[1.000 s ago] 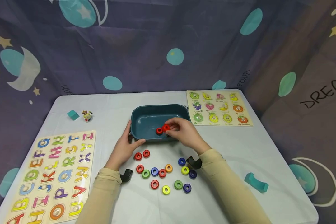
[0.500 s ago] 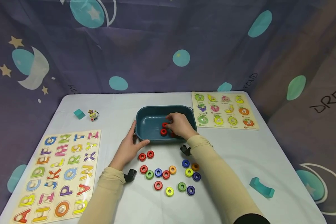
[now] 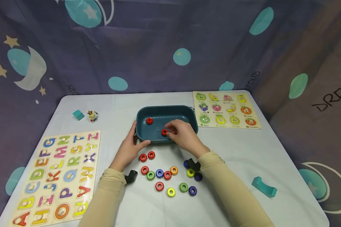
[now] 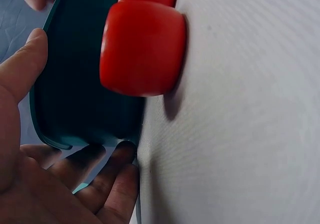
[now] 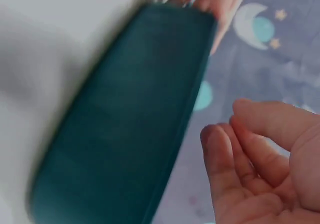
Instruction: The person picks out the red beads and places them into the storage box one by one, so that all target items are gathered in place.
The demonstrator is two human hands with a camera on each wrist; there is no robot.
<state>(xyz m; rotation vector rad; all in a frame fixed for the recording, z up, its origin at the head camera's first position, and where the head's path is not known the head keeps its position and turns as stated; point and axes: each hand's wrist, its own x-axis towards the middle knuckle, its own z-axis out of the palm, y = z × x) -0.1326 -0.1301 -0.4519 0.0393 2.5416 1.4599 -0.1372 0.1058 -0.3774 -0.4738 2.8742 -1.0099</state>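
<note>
Watch first, on the tabletop (image 3: 244,151) below both grips, for loose rings (image 3: 159,189): likely to roll if brushed by a low forearm. Mind especially the yellow ring (image 3: 191,176), close under the wrist camera (image 3: 194,165) behind the right grip (image 3: 184,135); cannot tell if touching. Just ahead of the left grip (image 3: 128,151), note the loose red pair (image 3: 151,157), easily nudged by dragging the tray (image 3: 170,109) nearer. Held only at its near left corner, between the left grip's thumb and fingers; could swivel if bumped at the far end.

At the right grip's fingertips, inside the tray, find a red ring (image 3: 163,133). Fingers bent, tips close together; cannot tell if pinched or merely touched. May roll off if let go on edge. Farther left, well apart from the right grip, see another red ring (image 3: 149,123).

Clear the near wall when lifting the right grip out, or risk catching the wrist. Ample room rightward, toward the curved block (image 3: 263,188); tighter beyond the right grip, with the fruit board (image 3: 227,110) just beside the tray.
</note>
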